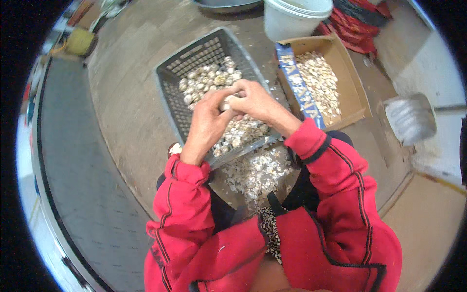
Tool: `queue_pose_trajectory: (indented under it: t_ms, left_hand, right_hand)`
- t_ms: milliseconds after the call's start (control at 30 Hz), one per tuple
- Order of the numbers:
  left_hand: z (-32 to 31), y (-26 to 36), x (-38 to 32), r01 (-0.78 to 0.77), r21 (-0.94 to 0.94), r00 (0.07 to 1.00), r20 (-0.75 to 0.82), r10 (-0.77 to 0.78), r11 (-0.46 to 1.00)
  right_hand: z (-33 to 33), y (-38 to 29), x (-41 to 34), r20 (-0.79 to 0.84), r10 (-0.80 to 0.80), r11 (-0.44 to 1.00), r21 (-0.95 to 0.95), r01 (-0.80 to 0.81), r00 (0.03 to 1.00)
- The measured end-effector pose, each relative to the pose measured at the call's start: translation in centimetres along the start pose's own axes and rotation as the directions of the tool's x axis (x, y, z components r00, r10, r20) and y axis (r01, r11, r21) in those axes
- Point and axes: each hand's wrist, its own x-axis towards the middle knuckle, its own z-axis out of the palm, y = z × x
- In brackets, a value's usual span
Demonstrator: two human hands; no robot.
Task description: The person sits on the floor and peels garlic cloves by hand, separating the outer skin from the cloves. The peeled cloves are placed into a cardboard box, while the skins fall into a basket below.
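Observation:
Both my hands meet over a grey plastic crate (166,95) that holds many garlic bulbs (204,78). A whitish garlic bulb (225,104) is held between my left hand (209,116) and my right hand (253,100); the fingers partly hide it. Loose cloves and bulbs lie in the near part of the crate below the hands. To the right stands an open cardboard box (352,80) with many separate garlic cloves (319,84) in it. Papery garlic skins (257,171) are strewn on the floor between the crate and my body.
A white plastic bucket (297,18) stands behind the cardboard box, beside a red cloth or sack (355,27). Part of a dark metal basin (230,4) shows at the top. A metal dustpan or shovel (411,118) is at the right. A long grey surface (80,164) runs along the left.

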Motion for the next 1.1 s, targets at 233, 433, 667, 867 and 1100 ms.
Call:
queue_pose_trajectory:
  t_ms: [233, 433, 667, 867, 1100]
  left_hand:
    - [-0.4, -0.2, -0.6, 0.158, -0.045, 0.987, 0.009, -0.157, 0.986]
    - [-1.1, -0.6, -0.1, 0.22, -0.452, 0.953, -0.09, -0.289, 0.864]
    - [-1.0, -0.6, -0.7, 0.02, -0.093, 0.975, -0.219, -0.04, 0.995]
    - [-0.2, 0.3, -0.8, 0.032, 0.332, 0.996, -0.094, -0.001, 0.943]
    - [-1.2, -0.8, -1.0, 0.059, 0.05, 0.984, -0.172, -0.05, 0.997]
  right_hand:
    - [1.0, -0.2, -0.6, -0.059, 0.015, 0.987, -0.157, -0.024, 0.998]
    - [-0.8, -0.8, 0.0, 0.086, 0.062, 0.867, 0.488, -0.097, 0.994]
    - [-1.1, 0.3, 0.8, 0.147, 0.037, 0.719, 0.683, -0.128, 0.988]
    - [-0.9, 1.2, 0.6, 0.299, 0.029, 0.713, 0.662, -0.23, 0.954]
    - [-0.7, -1.1, -0.4, 0.178, 0.036, 0.922, 0.373, -0.101, 0.983]
